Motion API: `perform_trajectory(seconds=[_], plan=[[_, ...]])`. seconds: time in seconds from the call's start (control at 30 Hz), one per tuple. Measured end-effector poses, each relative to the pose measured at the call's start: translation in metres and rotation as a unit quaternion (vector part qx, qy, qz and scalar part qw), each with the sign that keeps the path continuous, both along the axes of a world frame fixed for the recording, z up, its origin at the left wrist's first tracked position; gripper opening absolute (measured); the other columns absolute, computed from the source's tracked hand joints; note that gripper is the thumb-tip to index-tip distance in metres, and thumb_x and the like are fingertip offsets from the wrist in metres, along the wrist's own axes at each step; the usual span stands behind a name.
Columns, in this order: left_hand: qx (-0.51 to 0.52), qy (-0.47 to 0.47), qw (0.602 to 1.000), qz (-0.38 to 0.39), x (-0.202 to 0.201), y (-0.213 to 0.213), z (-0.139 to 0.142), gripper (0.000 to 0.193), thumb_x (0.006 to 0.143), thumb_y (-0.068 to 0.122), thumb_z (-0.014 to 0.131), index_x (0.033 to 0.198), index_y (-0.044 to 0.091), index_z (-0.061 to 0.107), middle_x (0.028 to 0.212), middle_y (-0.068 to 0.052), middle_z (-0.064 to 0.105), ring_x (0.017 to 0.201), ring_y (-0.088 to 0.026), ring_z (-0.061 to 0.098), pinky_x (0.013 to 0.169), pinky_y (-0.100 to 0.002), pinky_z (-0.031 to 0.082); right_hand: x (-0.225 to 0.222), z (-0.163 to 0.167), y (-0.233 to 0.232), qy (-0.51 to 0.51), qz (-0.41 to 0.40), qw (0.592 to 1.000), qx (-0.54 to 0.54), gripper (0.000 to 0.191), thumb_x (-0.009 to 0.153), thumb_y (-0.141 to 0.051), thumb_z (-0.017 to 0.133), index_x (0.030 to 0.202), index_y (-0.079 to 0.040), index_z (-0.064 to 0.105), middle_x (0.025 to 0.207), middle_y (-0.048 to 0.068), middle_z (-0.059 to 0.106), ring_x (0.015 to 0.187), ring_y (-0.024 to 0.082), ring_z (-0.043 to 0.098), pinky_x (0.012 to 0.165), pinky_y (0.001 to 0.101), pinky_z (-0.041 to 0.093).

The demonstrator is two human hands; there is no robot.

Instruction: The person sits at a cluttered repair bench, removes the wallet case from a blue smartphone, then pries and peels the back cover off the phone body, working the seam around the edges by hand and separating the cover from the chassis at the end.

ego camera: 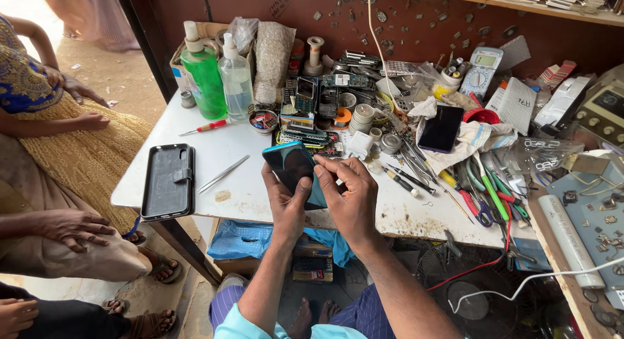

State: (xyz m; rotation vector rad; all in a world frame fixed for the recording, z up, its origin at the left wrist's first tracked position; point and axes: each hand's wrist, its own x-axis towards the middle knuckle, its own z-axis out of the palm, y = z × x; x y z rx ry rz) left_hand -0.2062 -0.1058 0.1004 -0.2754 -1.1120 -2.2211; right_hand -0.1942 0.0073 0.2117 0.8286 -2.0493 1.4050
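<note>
I have the smartphone point(294, 167) lifted just above the front edge of the white desk point(234, 183), cradled in my left hand point(288, 206), thumb wrapped over its lower edge. My right hand point(351, 196) is pinched narrow, fingertips on the phone's right edge. I'd judge steadiness matters most here: firm support underneath, light pressure at the edge. The tweezers point(223, 174) and black wallet case point(169, 181) lie to the left.
</note>
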Motion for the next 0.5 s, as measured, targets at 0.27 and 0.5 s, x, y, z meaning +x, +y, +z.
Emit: perform_trajectory(seconds=[0.27,0.5], plan=[[-0.012,-0.002,1.0,0.021,-0.001,0.0,-0.002,0.075,0.098,0.011,0.071,0.155,0.013,0.022,0.129,-0.011,0.06,0.115,-0.015,0.063,0.091,-0.027,0.054,0.0,0.001,-0.001,0.006,-0.01,1.0,0.017,0.022,0.095,-0.012,0.075,0.116,-0.008,0.078,0.083,0.001,0.064,0.063,0.004,0.055,0.048,0.0231,0.043],[-0.044,0.008,0.997,0.065,0.0,0.005,-0.002,0.076,0.099,0.012,0.071,0.156,0.012,0.02,0.132,-0.012,0.06,0.12,-0.017,0.062,0.1,-0.03,0.053,0.0,-0.009,-0.002,0.105,-0.08,0.989,0.072,0.027,0.093,-0.01,0.078,0.12,-0.009,0.077,0.082,0.003,0.062,0.065,0.011,0.058,0.056,0.0292,0.047]])
